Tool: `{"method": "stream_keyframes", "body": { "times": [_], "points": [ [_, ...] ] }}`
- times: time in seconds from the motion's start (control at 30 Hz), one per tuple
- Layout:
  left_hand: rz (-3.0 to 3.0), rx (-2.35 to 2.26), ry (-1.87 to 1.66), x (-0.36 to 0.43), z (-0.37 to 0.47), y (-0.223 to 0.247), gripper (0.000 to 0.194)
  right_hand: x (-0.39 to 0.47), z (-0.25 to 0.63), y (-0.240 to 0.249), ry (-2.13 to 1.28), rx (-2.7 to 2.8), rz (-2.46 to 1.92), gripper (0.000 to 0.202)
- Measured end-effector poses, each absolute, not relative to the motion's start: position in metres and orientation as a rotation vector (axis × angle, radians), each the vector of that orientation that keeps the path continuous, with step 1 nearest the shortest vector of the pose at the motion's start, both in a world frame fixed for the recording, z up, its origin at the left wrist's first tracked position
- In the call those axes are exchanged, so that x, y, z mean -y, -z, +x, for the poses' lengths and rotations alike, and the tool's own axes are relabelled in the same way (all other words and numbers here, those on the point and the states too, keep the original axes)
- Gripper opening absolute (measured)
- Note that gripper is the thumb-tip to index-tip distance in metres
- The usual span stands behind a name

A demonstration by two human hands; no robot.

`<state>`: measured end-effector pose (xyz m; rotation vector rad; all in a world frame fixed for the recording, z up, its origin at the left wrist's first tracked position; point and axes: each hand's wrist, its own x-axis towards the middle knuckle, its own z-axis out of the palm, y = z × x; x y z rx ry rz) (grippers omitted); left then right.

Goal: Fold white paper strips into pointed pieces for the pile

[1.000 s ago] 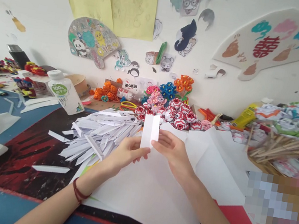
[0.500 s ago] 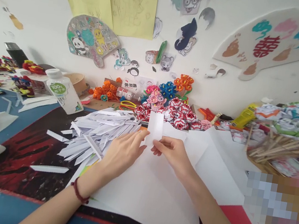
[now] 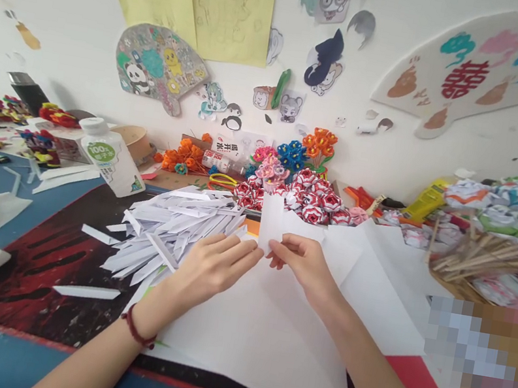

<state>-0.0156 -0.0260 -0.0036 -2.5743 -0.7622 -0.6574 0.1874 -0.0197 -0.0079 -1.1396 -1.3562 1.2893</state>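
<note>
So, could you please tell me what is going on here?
A person is handling a white paper strip above a large white sheet. The right hand pinches its lower right edge, and the left hand has its fingertips at the lower left. A pile of folded strips lies to the left, with red-and-white flowers behind.

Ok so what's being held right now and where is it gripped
A narrow white paper: the right hand pinches its lower right edge. The left hand is at its lower left edge; whether it grips there is unclear.
</note>
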Motion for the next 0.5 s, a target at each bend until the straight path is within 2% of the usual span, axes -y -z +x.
{"method": "stream_keyframes", "body": {
  "times": [0.2, 0.4, 0.43, 0.5],
  "points": [
    [-2.732, 0.949, 0.873, 0.022, -0.013, 0.003, 0.028, 0.021, 0.186, 0.006, -1.298, 1.392, -1.096, 0.03],
    [-2.974, 1.282, 1.272, 0.021, -0.007, -0.006, 0.014, 0.026, 0.184, 0.004, -1.29, 1.439, -1.016, 0.033],
    [-2.964, 1.354, 1.354, 0.021, -0.006, -0.006, 0.016, 0.027, 0.184, 0.005, -1.282, 1.443, -1.007, 0.033],
    [-2.903, 1.505, 1.551, 0.021, -0.005, -0.006, 0.038, 0.027, 0.183, 0.005, -1.271, 1.452, -0.989, 0.032]
  ]
}}
